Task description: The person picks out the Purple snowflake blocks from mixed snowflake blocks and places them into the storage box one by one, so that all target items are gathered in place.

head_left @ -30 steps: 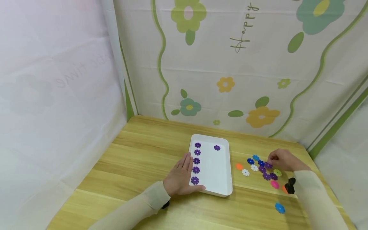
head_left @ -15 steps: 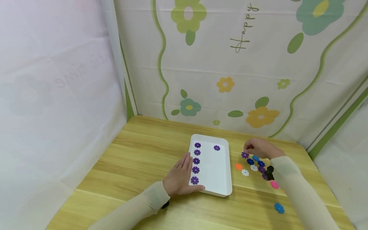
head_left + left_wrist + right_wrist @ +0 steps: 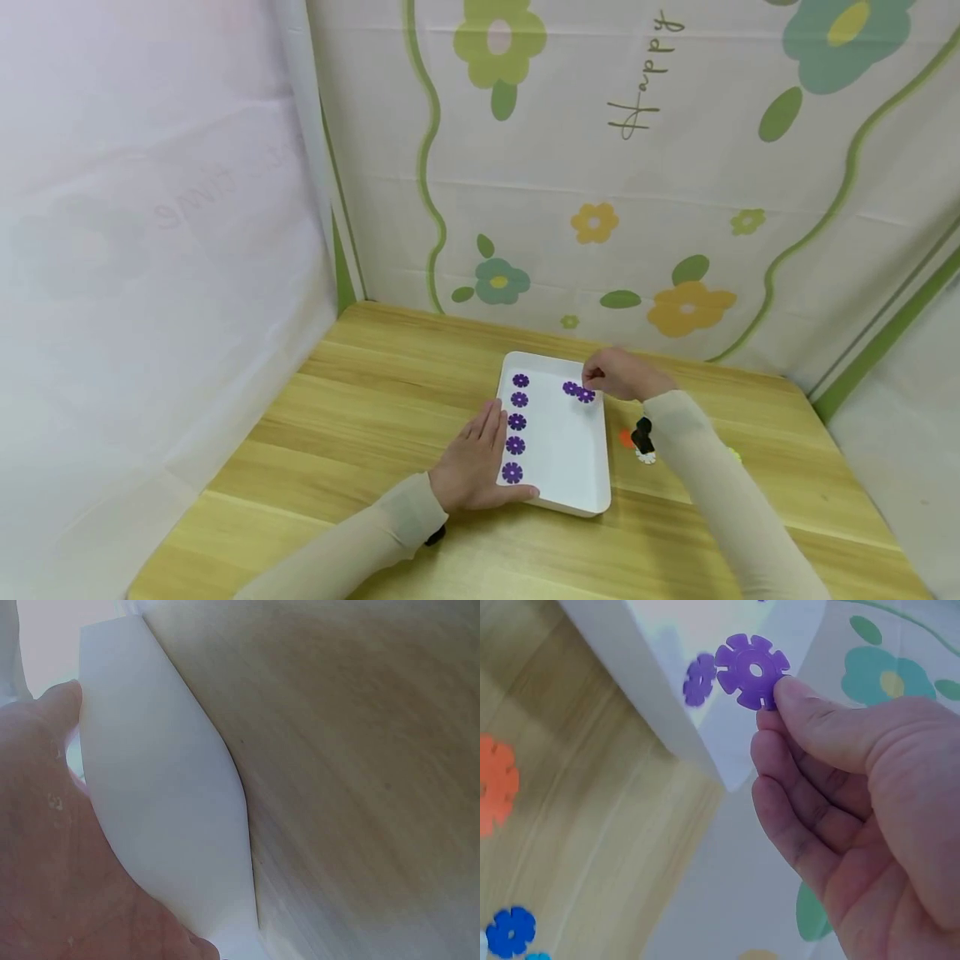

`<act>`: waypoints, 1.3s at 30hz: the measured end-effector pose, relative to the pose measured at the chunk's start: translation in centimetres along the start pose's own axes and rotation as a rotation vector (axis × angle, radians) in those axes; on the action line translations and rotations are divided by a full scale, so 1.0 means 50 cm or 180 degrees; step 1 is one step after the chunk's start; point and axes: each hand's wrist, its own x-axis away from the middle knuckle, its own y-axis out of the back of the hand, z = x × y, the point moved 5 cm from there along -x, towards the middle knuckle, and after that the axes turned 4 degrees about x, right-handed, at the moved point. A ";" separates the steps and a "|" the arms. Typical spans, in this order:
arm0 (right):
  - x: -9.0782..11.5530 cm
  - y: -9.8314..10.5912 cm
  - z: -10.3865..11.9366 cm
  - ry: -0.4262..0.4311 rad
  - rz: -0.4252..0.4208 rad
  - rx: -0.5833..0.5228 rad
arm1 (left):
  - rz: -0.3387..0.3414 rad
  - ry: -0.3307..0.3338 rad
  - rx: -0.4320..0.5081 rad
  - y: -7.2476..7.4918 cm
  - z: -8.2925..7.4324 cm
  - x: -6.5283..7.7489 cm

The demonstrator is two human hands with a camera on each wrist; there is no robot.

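Purple disc point(image 3: 739, 671): pinched in right hand point(image 3: 621, 375), over tray point(image 3: 551, 450) near far right corner. Touching tray's left side with left hand point(image 3: 471, 467), straight-fingered. Inside, along that side: five discs point(image 3: 510, 447).

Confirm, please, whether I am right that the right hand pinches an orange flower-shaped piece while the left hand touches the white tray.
Not quite: the flower-shaped piece that the right hand pinches is purple, not orange, as the right wrist view shows. The left hand does touch the white tray.
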 end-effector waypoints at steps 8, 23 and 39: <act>-0.040 -0.036 0.019 0.0079 -0.0012 0.0056 | -0.0038 -0.0067 0.0025 0.002 -0.002 0.002; -0.057 -0.072 0.004 -0.0209 0.0003 0.0164 | -0.0101 -0.0067 -0.0090 -0.014 0.006 -0.003; 0.007 -0.011 0.007 0.0095 -0.0152 0.0234 | 0.0035 -0.0071 -0.0026 0.008 -0.006 0.006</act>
